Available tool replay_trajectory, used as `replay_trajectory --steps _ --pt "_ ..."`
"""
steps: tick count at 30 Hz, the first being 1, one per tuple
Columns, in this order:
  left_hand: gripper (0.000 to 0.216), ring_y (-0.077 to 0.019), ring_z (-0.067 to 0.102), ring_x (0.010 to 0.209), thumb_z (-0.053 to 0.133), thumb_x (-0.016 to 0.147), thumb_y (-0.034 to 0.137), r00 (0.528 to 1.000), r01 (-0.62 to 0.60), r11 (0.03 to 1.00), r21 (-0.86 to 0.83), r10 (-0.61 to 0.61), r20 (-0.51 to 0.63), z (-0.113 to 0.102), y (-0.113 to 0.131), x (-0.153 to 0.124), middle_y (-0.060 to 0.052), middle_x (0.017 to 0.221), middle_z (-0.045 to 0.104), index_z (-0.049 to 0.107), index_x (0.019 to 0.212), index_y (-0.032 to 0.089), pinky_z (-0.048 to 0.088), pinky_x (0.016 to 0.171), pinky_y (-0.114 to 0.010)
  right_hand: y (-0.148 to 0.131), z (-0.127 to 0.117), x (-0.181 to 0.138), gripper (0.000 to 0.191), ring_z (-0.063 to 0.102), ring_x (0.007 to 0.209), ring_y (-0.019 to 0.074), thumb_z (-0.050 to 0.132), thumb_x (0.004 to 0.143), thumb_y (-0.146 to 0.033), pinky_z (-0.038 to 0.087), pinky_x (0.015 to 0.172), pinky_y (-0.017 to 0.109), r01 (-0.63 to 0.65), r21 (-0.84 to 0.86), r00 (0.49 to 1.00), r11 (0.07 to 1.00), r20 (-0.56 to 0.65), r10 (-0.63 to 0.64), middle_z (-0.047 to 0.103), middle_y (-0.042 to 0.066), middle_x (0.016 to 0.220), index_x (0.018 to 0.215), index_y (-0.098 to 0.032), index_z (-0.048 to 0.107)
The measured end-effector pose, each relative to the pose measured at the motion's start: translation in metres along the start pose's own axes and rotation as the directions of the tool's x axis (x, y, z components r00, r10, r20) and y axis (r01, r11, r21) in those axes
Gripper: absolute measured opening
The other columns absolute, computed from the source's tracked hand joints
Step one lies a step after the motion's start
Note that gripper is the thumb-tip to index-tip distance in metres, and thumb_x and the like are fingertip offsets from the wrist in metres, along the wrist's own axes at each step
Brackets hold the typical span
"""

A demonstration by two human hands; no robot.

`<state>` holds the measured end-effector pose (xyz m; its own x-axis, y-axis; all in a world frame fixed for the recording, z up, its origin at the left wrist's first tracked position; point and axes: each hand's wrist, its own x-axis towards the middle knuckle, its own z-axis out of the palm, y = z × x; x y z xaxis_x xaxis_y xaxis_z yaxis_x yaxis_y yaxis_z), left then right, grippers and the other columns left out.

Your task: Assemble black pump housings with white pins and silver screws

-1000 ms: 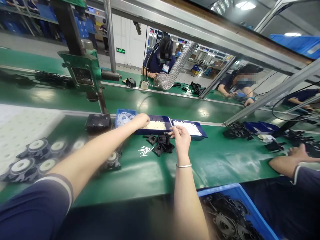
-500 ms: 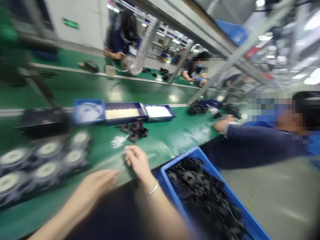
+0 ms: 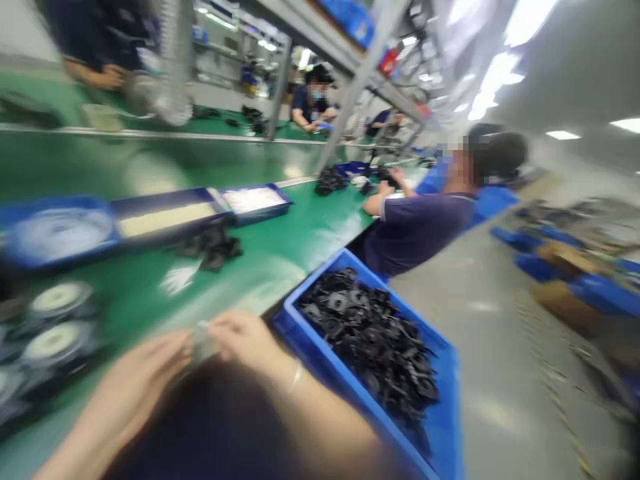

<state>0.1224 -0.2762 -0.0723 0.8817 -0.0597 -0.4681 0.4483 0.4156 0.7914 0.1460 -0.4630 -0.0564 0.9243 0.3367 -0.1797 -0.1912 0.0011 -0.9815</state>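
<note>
Close together above the front of the bench are my left hand (image 3: 153, 370) and my right hand (image 3: 245, 343), both smeared by motion. Between their fingertips shows a small pale, translucent piece (image 3: 202, 340), too blurred to name. Both hands have their fingers closed at its sides. Just beyond them on the bench lie thin white strips (image 3: 180, 279) and a small pile of black plastic parts (image 3: 215, 245). To the left stand black parts with round cream-coloured discs (image 3: 57, 340).
A blue crate (image 3: 370, 393) full of black parts stands to my right, against the green bench (image 3: 270, 250). Trays line the back: one blue (image 3: 20, 257), one with cream pieces (image 3: 167, 219), one with white pieces (image 3: 255, 200). A co-worker (image 3: 425, 220) sits beyond the crate.
The view has swung to the right, showing more of the crate and floor. My right hand has drawn back from beside the white strips and come together with my left hand.
</note>
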Motion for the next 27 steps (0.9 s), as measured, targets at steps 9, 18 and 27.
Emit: replay_trajectory --steps 9,18,27 --pt "0.031 -0.0111 0.061 0.072 0.08 0.076 0.037 0.991 -0.128 0.976 -0.179 0.133 0.019 -0.006 -0.001 -0.007 -0.005 0.079 0.069 0.078 0.094 0.012 0.051 0.069 -0.021 0.003 0.016 0.003 0.027 0.047 0.045 0.0064 0.063 0.091 -0.043 0.036 0.045 0.02 0.014 -0.144 0.99 0.989 0.139 0.006 0.057 -0.004 0.059 0.093 -0.017 0.067" --pt "0.029 -0.0095 0.056 0.068 0.08 0.077 0.036 0.991 -0.088 0.965 -0.247 0.109 0.072 -0.01 -0.002 -0.013 -0.004 0.075 0.064 0.075 0.09 0.011 0.047 0.067 -0.021 0.005 0.029 0.005 0.026 0.047 0.048 0.0087 0.061 0.092 -0.043 0.036 0.048 0.023 0.05 -0.243 0.989 0.969 0.147 -0.014 0.054 -0.004 0.06 0.093 -0.017 0.068" --pt "0.022 -0.0099 0.061 0.073 0.081 0.077 0.03 0.994 -0.047 0.947 -0.318 0.077 0.083 -0.014 -0.002 -0.009 -0.002 0.077 0.067 0.069 0.084 0.012 0.05 0.073 -0.021 0.007 0.027 0.002 0.024 0.046 0.048 0.008 0.062 0.092 -0.041 0.036 0.048 0.022 0.066 -0.222 0.993 0.973 0.111 -0.042 0.054 -0.004 0.06 0.093 -0.018 0.067"
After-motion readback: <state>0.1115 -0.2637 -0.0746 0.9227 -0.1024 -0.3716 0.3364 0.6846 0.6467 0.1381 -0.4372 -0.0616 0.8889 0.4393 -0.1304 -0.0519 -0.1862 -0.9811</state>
